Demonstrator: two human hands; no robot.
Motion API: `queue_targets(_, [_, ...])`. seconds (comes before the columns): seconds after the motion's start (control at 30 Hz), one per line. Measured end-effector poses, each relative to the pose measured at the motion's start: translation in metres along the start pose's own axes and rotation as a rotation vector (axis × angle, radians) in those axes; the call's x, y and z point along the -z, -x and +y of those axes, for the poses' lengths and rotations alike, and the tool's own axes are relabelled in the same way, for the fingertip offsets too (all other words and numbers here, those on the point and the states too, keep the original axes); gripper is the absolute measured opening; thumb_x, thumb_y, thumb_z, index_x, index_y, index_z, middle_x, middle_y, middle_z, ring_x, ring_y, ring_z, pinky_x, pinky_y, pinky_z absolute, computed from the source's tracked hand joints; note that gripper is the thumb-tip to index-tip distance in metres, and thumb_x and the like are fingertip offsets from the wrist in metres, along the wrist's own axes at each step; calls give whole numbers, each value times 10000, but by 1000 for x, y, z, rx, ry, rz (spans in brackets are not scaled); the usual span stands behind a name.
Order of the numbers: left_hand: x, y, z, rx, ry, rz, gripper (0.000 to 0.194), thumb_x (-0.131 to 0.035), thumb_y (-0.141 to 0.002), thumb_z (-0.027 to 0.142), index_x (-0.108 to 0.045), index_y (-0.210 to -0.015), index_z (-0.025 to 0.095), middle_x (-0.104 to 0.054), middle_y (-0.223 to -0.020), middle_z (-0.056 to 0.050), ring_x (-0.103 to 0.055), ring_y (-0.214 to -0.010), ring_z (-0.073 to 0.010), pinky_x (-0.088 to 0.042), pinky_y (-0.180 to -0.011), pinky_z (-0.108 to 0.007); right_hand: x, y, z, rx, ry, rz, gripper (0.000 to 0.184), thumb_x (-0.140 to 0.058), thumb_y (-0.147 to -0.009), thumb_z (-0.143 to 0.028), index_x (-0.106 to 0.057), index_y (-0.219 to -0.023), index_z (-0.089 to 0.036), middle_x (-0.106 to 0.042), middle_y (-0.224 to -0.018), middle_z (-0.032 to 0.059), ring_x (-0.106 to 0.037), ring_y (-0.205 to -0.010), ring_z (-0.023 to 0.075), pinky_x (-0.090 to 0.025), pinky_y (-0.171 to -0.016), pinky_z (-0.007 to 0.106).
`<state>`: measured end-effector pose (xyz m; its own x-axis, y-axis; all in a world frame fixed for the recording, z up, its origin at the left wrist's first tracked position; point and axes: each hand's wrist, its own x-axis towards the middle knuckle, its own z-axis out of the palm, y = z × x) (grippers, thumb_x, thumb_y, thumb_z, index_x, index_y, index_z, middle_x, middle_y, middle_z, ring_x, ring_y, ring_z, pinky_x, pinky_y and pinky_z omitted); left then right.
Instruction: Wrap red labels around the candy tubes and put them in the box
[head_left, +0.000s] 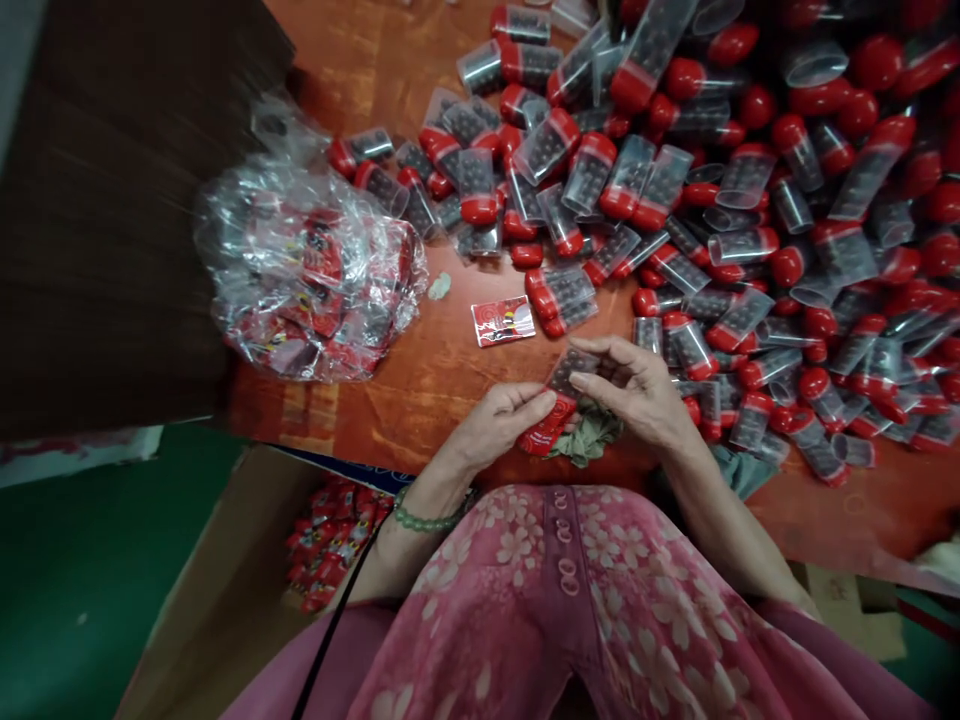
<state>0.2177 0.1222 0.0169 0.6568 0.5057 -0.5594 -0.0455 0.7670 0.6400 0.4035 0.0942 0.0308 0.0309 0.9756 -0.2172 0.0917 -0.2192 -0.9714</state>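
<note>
Close to the near edge of the tabletop (435, 415), about midway along the part in view, the left hand (501, 424) pinches a red printed packet (546, 432) between thumb and fingers, while the right hand (637, 392) pinches a clear tube (572, 372) with dark dots, thumb on one face and fingertips on the other. The two pieces meet between the hands; whether the tube sits inside the packet or only against it, I cannot tell. To handle them well, the left hand is best kept light, steadying the packet near its upper edge so that its thin-looking wall does not crease, and the right hand should hold the tube in line with it, without squeezing its clear sides out of shape. Working low over the crumpled cloth (587, 440) seems sensible, since a slip would end there, just inside the near edge. Elbow room looks tighter on the right, where red-capped tubes (592, 172) pile toward the far right corner; to the left, a flat red card (503, 321) lies farther in, and a plastic bag (315, 290) sits by the left edge.
</note>
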Motion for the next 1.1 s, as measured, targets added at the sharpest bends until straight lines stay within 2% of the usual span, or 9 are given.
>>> queue_targets(0.17, [-7, -3, -1, 42, -28, 14, 528, -786, -682, 593, -719, -901, 117, -770, -794, -85, -723, -660, -172, -569, -644, -249, -1, 11, 3, 82, 62, 108, 356, -701, -833, -356, -699, -1158, -210, -725, -962, 21, -658, -830, 156, -551, -771, 296])
queue_targets(0.33, [-14, -7, 8, 81, -147, -58, 587, -772, -673, 628, -716, -943, 109, -762, -814, -98, -723, -709, -199, -566, -669, -282, 8, 20, 12, 11, -43, 173, 361, -757, -778, -384, -715, -1088, -205, -729, -885, 17, -666, -766, 159, -552, -712, 295])
queue_targets(0.47, [-11, -7, 17, 5, -344, -50, 541, -787, -681, 580, -738, -967, 123, -759, -855, -68, -681, -721, -152, -530, -700, -244, 3, 31, 23, -1, -198, 263, 404, -771, -760, -409, -672, -1100, -214, -724, -918, 17, -682, -823, 154, -559, -779, 294])
queue_targets(0.63, [-12, -4, 10, -114, -667, 18, 368, -763, -749, 452, -765, -951, 143, -748, -807, -39, -628, -669, -132, -477, -650, -228, 0, 46, 25, 37, -189, 200, 340, -732, -802, -383, -611, -1074, -220, -689, -895, 5, -672, -797, 141, -551, -730, 267])
queue_targets(0.77, [-33, -3, 4, -194, -760, 48, 324, -709, -803, 430, -777, -980, 167, -756, -799, -27, -626, -644, -142, -462, -625, -234, 27, 58, 13, 82, 20, 130, 241, -696, -847, -328, -613, -1046, -221, -678, -915, 14, -653, -789, 152, -527, -723, 287])
queue_targets(0.87, [-52, -5, 7, -279, -849, 80, 264, -723, -797, 385, -785, -958, 186, -771, -823, -30, -657, -678, -161, -482, -664, -246, 55, 63, 4, 50, 182, 69, 186, -739, -810, -295, -621, -929, -216, -649, -796, -10, -593, -673, 129, -484, -619, 256])
queue_targets(0.97, [-65, -8, 13, -392, -715, 248, 371, -816, -704, 352, -759, -1039, 202, -776, -955, -56, -703, -843, -200, -524, -821, -281, 71, 63, 4, -40, -24, 12, 272, -763, -782, -299, -614, -998, -228, -673, -802, -16, -634, -684, 130, -521, -620, 251])
queue_targets(1.03, [-69, -10, 14, -470, -459, 360, 589, -867, -634, 384, -694, -1172, 217, -741, -1121, -85, -698, -979, -217, -529, -899, -303, 72, 60, 10, -106, -257, 41, 335, -778, -767, -331, -621, -1045, -229, -716, -862, 0, -689, -741, 144, -575, -692, 280])
queue_targets(1.1, [-72, -12, 11, -478, -163, 366, 718, -873, -608, 463, -636, -1247, 238, -674, -1269, -105, -674, -1079, -220, -530, -931, -314, 68, 55, 17, -157, -440, 111, 331, -799, -746, -372, -638, -993, -220, -737, -851, 4, -711, -716, 140, -601, -717, 295])
